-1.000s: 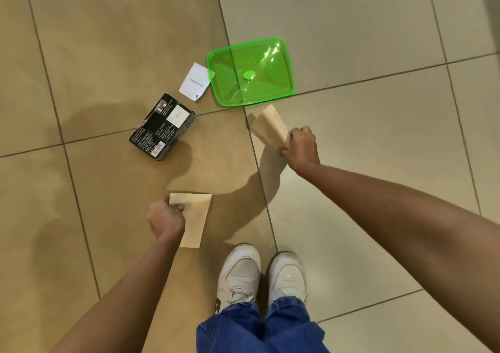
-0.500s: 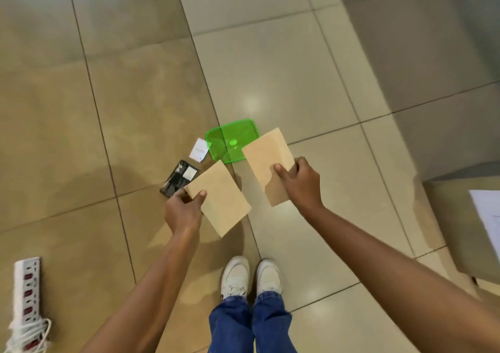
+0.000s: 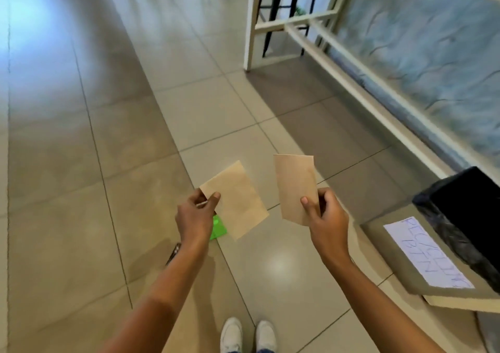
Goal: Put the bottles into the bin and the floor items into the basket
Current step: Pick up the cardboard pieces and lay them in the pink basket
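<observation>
both cards lifted off floor since a second ago: left hand (image 3: 195, 218) pinches left card (image 3: 236, 199), right hand (image 3: 326, 217) pinches right card (image 3: 296, 187); basket drop pending, green lid (image 3: 218, 228) remains.

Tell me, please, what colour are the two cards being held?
Both cards are plain tan, clearest in the head view.

Tan cards (image 3: 235, 198) in both hands (image 3: 194, 217)

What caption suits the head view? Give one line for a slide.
Each hand, left and right, holds a tan card above the tiled floor.
</observation>
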`<state>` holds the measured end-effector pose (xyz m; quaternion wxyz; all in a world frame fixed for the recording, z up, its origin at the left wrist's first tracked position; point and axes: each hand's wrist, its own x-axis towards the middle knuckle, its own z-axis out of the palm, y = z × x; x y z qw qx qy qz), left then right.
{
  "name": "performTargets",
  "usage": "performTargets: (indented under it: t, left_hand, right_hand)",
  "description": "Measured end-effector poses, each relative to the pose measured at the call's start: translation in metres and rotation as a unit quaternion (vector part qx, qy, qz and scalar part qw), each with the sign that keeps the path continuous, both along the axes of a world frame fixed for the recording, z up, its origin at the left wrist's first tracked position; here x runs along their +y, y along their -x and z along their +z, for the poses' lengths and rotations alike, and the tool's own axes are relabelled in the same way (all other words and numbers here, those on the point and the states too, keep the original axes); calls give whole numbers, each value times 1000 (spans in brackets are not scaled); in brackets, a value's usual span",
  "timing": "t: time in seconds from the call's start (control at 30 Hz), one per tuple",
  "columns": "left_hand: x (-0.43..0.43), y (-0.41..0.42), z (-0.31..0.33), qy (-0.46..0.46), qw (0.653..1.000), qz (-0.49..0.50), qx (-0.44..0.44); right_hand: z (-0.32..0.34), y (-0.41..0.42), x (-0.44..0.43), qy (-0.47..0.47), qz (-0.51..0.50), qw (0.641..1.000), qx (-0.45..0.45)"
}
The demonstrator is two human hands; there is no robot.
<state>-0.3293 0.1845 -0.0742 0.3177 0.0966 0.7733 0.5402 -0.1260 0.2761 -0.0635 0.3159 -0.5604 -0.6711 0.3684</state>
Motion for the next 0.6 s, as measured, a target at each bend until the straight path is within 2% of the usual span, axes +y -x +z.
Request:
performTargets:
  t: [0.17,0.33,0.6]
  left_hand:
    - [32,-45,79,-59,996,-64,7]
    - [67,-118,133,-130,982,-132,-49]
    - [77,-300,186,-172,949,-253,-81]
  right_hand:
    - [70,-54,-15,-69,-72,995,5]
    - [114,-134,-34,-112,-162,980,-12]
    - [170,-312,-89,-170,-323,931,-12]
